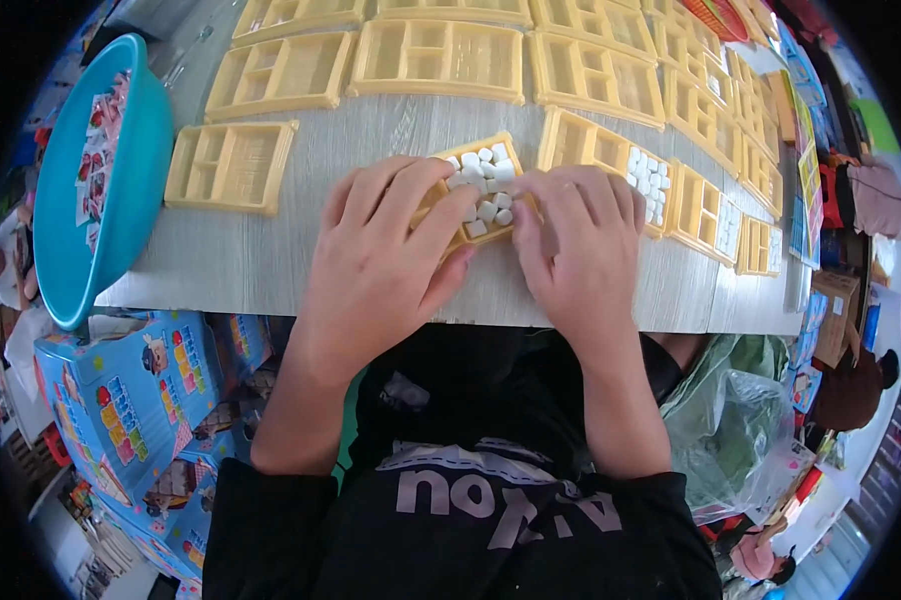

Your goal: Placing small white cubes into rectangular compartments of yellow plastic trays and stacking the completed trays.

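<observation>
Two hands (376, 262), one teal basin (106, 180), and well over a dozen yellow trays (231, 165).

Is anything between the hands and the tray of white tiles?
Nothing visible. The left hand and right hand both rest directly on the yellow tray, fingers over its white tiles.

Both hands (476, 240) on yellow tray (486, 195) of white tiles (486, 185), teal basin (106, 180) left
</observation>
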A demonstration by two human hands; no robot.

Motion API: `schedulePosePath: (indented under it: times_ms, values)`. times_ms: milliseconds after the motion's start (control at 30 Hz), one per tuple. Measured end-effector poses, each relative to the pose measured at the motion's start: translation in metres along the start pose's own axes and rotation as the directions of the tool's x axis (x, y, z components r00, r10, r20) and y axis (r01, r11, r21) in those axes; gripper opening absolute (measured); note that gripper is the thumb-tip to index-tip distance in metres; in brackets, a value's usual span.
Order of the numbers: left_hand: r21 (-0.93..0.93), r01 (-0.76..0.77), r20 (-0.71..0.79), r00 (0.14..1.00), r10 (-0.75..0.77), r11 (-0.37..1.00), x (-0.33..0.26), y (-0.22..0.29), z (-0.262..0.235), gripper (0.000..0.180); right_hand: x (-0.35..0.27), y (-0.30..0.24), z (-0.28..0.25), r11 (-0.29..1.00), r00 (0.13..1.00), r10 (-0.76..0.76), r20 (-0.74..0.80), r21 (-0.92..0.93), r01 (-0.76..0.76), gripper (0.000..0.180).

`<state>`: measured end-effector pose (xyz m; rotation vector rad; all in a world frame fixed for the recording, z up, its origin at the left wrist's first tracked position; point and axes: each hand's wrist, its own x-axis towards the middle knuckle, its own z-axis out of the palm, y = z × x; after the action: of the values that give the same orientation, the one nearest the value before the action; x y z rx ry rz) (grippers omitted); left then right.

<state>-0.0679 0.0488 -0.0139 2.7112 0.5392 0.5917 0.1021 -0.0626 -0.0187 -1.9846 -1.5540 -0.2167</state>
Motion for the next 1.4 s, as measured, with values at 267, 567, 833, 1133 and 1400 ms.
schedulePosePath:
  times_ms: [267, 567, 833, 1133, 1400]
  values:
    - [-0.012, 0.061, 0.016, 0.998, -0.061, 0.998, 0.002, -0.004, 0.002, 0.046, 0.004, 0.007, -0.001, 1.000, 0.998, -0.003, 0.065, 0.003, 0.002, 0.013]
    - [0.070, 0.117, 0.007, 0.993, -0.118, 0.991, 0.005, -0.001, 0.002, 0.046, 0.004, 0.009, -0.003, 1.000, 0.982, 0.007, 0.189, -0.003, -0.007, 0.022]
    - [0.082, 0.050, -0.018, 0.999, -0.049, 0.995, -0.002, -0.003, 0.005, 0.053, 0.019, 0.006, -0.008, 0.998, 0.972, -0.015, 0.232, 0.058, 0.002, 0.034]
    - [0.117, 0.102, 0.074, 0.991, -0.111, 0.988, 0.007, -0.002, 0.004, 0.053, 0.033, 0.016, -0.012, 0.995, 0.958, -0.063, 0.280, 0.094, 0.038, 0.022]
    - [0.080, 0.078, 0.097, 0.992, -0.085, 0.994, 0.008, -0.002, 0.002, 0.050, 0.027, 0.023, -0.025, 0.977, 0.966, -0.080, 0.247, 0.212, 0.026, 0.025]
